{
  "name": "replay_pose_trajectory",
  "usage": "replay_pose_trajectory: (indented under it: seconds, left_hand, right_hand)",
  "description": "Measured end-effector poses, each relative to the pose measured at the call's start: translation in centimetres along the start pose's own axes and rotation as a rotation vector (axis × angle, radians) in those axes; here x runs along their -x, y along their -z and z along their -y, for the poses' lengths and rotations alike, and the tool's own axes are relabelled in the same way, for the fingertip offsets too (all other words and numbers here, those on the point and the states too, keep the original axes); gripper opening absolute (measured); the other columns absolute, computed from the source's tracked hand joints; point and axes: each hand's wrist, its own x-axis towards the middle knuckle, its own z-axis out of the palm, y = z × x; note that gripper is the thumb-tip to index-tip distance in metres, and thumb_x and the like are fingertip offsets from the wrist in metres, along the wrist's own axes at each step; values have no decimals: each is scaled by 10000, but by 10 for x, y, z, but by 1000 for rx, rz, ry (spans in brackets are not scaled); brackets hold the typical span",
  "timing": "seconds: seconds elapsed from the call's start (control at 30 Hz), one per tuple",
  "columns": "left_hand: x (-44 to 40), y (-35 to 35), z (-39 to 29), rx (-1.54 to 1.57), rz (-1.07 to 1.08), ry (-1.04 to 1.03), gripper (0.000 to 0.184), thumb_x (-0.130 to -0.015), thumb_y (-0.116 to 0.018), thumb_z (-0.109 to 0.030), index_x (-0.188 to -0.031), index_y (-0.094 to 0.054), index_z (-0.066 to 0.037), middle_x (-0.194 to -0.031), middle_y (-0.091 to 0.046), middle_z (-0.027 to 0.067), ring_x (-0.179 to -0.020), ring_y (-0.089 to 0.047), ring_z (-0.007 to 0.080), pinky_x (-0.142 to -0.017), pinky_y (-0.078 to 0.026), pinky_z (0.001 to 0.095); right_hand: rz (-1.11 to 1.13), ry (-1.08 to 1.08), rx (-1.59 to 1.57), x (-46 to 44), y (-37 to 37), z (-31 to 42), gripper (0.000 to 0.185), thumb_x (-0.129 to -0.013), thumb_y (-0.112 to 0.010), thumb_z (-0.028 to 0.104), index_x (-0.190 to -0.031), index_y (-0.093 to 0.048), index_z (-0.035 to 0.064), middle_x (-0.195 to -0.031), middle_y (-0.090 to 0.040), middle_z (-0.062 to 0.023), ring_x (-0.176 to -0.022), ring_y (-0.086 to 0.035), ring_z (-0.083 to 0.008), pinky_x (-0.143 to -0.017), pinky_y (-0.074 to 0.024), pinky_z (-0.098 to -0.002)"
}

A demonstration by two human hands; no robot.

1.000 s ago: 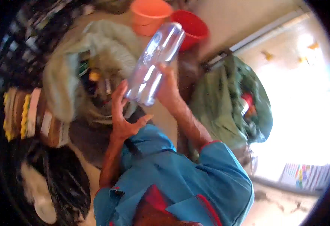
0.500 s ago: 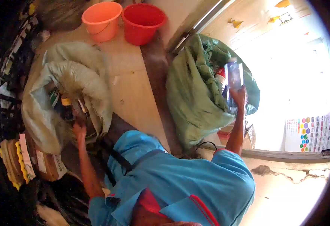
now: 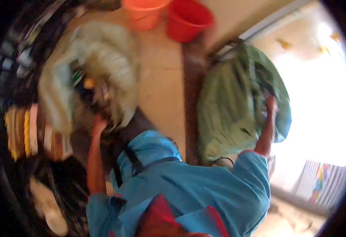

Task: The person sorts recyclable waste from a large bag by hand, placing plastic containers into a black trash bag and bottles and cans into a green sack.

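In the head view, my left hand reaches into the mouth of a beige woven sack. Motion blur smears its fingers, so its hold cannot be made out. Near it inside lie a green item and an orange-yellow one, too blurred to name. My right hand is at the mouth of a green woven sack, fingers partly hidden and blurred. I cannot see the clear plastic bottle now.
An orange bucket and a red bucket stand beyond the sacks on the floor. Stacked boards or boxes are at the left, above a black bag. A bright doorway lies right.
My right hand, which held a clear plastic bottle above the green sack, is now at the sack's mouth, and the bottle is out of sight. The whole view has shifted and blurred.
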Motion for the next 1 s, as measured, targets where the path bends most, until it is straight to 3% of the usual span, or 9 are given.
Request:
replay_pose_trajectory:
  seconds: [0.13, 0.33, 0.5, 0.63, 0.73, 0.77, 0.87, 0.9, 1.0]
  left_hand:
    - [1, 28, -48, -193, 196, 296, 360, -758, -569, -162, -1099, -589, -51, -942, -613, 236, -894, -576, 412, -740, -465, 469]
    - [-30, 6, 5, 10, 62, 173, 465, -734, -618, -203, -1157, -526, -35, -957, -607, 230, -889, -576, 413, -729, -468, 482]
    - [-54, 15, 18, -59, -336, 340, 706, -694, -667, -278, -1265, -368, 9, -1129, -491, 282, -1015, -504, 440, -831, -432, 493]
    - [-83, 10, 48, -191, -500, 169, 733, -711, -656, -275, -1304, -317, -10, -1167, -449, 292, -1012, -491, 466, -856, -428, 482]
    - [-103, 30, 44, -32, -394, 254, 748, -716, -655, -273, -1320, -295, -16, -1200, -438, 292, -1048, -491, 435, -877, -427, 472]
    - [-108, 28, 54, 38, -365, 222, 759, -711, -664, -283, -1324, -298, -24, -1234, -425, 278, -1077, -484, 417, -892, -424, 460]
    - [-113, 27, 65, 63, -271, 232, 770, -704, -679, -305, -1329, -313, -42, -1279, -418, 245, -1129, -468, 387, -917, -417, 440]
    - [-117, 28, 64, 19, -202, 264, 771, -701, -684, -317, -1330, -326, -52, -1292, -425, 226, -1152, -459, 375, -926, -413, 431]
    - [-120, 36, 53, 35, 57, 426, 784, -687, -698, -329, -1336, -339, -73, -1272, -462, 204, -1175, -446, 360, -945, -403, 410]
  right_hand:
    - [-75, -86, -10, -13, -31, -28, 610, -726, -568, 489, -1140, -572, 40, -1133, -590, -149, -1054, -545, -321, -834, -431, -455]
    - [-83, -176, -106, -17, -36, -41, 482, -786, -550, 408, -1077, -608, 29, -1066, -615, -153, -973, -577, -306, -761, -482, -405]
    - [-256, -206, -427, 12, 10, -36, 388, -836, -535, 341, -1025, -639, 19, -1011, -636, -157, -905, -605, -294, -700, -525, -363]
    - [-440, 190, -1003, 123, 103, 80, 315, -864, -527, 252, -1028, -627, 2, -1031, -630, -130, -911, -602, -240, -777, -500, -342]
    - [-51, 888, -1202, 199, 100, 185, 263, -899, -482, 118, -1078, -548, -64, -1081, -584, -190, -996, -570, -278, -894, -458, -363]
    - [623, 854, -1743, 226, 91, 228, 263, -889, -447, 58, -1102, -541, -65, -1086, -584, -193, -1023, -556, -269, -892, -448, -343]
    - [1393, 521, -1186, 347, 59, 357, 325, -841, -536, 114, -1165, -555, 90, -1089, -595, -96, -947, -568, -196, -802, -471, -299]
    - [1089, 1176, -996, 392, 45, 389, 366, -828, -572, 135, -1189, -527, 98, -1078, -593, -94, -918, -574, -198, -731, -490, -323]
    - [703, 1442, -870, 469, -52, 501, 415, -785, -637, 152, -1151, -521, -5, -1077, -576, -219, -997, -580, -311, -806, -484, -359]
